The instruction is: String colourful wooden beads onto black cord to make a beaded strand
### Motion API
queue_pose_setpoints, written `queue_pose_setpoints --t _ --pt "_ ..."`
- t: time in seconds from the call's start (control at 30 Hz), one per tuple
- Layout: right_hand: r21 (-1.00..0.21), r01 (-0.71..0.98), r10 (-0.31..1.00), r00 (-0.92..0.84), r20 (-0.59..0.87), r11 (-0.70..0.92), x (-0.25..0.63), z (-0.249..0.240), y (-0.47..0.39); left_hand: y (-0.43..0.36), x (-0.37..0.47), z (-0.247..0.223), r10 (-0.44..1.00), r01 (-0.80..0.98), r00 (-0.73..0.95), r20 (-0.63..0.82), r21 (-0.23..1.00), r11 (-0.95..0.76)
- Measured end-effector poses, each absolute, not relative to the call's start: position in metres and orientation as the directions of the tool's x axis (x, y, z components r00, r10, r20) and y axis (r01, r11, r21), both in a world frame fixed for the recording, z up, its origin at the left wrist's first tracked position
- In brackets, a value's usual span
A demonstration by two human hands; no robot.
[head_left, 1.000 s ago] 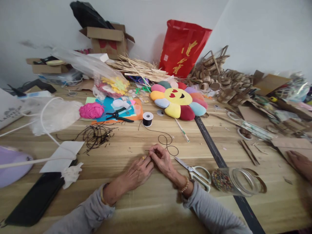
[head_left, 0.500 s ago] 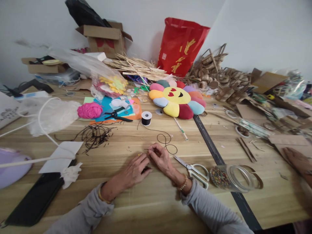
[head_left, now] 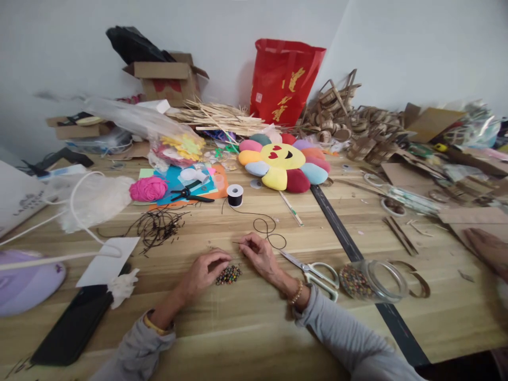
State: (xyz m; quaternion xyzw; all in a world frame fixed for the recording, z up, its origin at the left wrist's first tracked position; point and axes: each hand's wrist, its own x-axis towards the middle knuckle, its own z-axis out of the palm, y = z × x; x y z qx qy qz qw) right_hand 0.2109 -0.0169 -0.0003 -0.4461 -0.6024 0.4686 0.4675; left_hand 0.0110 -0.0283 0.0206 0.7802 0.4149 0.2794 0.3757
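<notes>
A small heap of multicoloured beads point(head_left: 229, 275) lies on the wooden table in front of me. My left hand point(head_left: 204, 272) is at its left edge, thumb and fingers drawn together; whatever is between them is too small to make out. Just beyond the heap, my right hand point(head_left: 260, 256) pinches a thin black cord point(head_left: 235, 243), whose short end sticks out to the left of the fingertips. The cord loops across the table back to a white-rimmed spool point(head_left: 235, 196). Scissors point(head_left: 319, 275) with pale handles lie right of my right wrist.
A clear jar of beads point(head_left: 359, 280) lies on its side at the right. Black cord pieces point(head_left: 159, 230), pliers point(head_left: 190, 197) and pink yarn point(head_left: 148, 189) are at the left. A flower cushion point(head_left: 283, 159) lies farther back. Another person's hand point(head_left: 486, 246) rests at the far right.
My left hand has shifted left and its fingers have drawn together, uncovering the bead heap. My right hand still pinches the cord in nearly the same place. The view has shifted slightly.
</notes>
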Motion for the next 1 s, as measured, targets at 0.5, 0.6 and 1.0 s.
queue_pose_setpoints --t 0.5,0.6,1.0 --pt "-0.952 0.159 0.962 -0.129 0.242 0.261 0.214 0.006 -0.018 -0.036 -0.019 0.035 0.823 0.661 0.554 -0.122 0.665 -0.347" --pt "-0.959 0.152 0.968 -0.115 0.222 0.238 0.213 0.004 -0.018 -0.035 -0.017 0.031 0.808 0.664 0.576 -0.122 0.646 -0.376" --pt "-0.951 0.171 0.961 -0.148 0.235 0.259 0.213 0.008 -0.019 -0.033 -0.017 0.029 0.818 0.621 0.568 -0.093 0.701 -0.352"
